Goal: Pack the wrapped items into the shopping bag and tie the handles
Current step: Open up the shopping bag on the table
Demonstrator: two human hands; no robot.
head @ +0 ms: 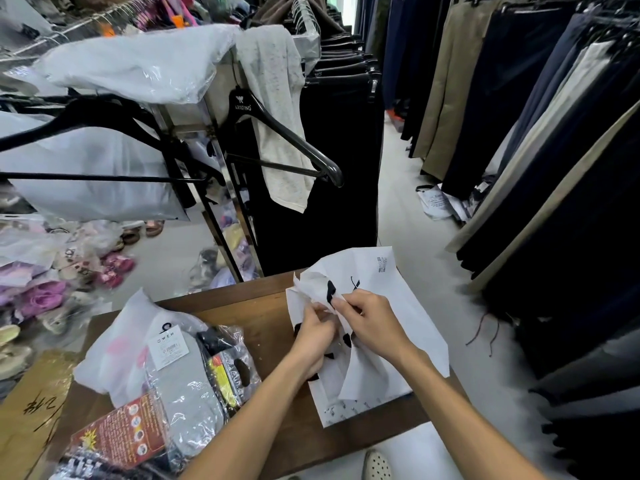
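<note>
A white shopping bag point(388, 299) with black print lies flat on the right part of the wooden table point(263, 313). My left hand point(313, 336) and my right hand point(372, 318) both pinch the bag's crumpled top edge near its handles. To the left on the table lie the wrapped items: a grey garment in clear plastic with a white tag point(180, 372), a dark packet with yellow and black print point(225, 362), a red printed packet point(121, 434) near the front edge, and a white plastic bag point(114, 348) under them.
A clothes rack with black hangers point(287, 140) and a grey towel point(277, 109) stands behind the table. Dark trousers hang along the right side point(554, 168). Bagged sandals are piled on the floor at left point(52, 289). A cardboard sheet point(31, 410) lies at lower left.
</note>
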